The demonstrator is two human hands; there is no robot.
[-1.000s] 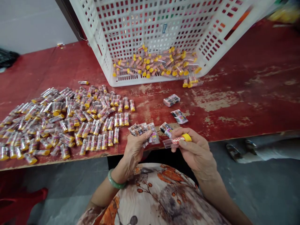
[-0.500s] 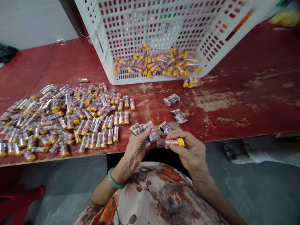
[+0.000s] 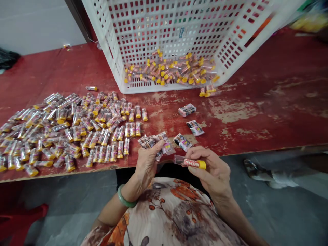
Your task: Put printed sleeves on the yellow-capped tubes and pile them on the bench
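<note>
My left hand (image 3: 147, 159) is closed on several small printed packets (image 3: 165, 141), fanned out at the table's front edge. Between the thumb and fingers of my right hand (image 3: 211, 169) lies a clear tube (image 3: 191, 162) with a yellow cap and red-and-white contents, its clear end pointing left toward the packets. Just beyond my right hand, a loose printed packet (image 3: 182, 141) rests on the table. Two more lie farther back, one packet (image 3: 195, 127) flat and another packet (image 3: 187, 110) behind it.
A white plastic crate (image 3: 143, 89) lies tipped toward me, with capped tubes (image 3: 176, 70) inside and a few spilling over its lip. Many yellow-capped tubes (image 3: 77, 130) cover the left of the worn red table (image 3: 256, 112). A red stool (image 3: 23, 222) stands lower left. Another person's foot (image 3: 256, 169) shows at right.
My right hand has shifted slightly right with the tube, exposing more of its clear end. The packets in my left hand are spread a little wider. The foot at right has moved.
</note>
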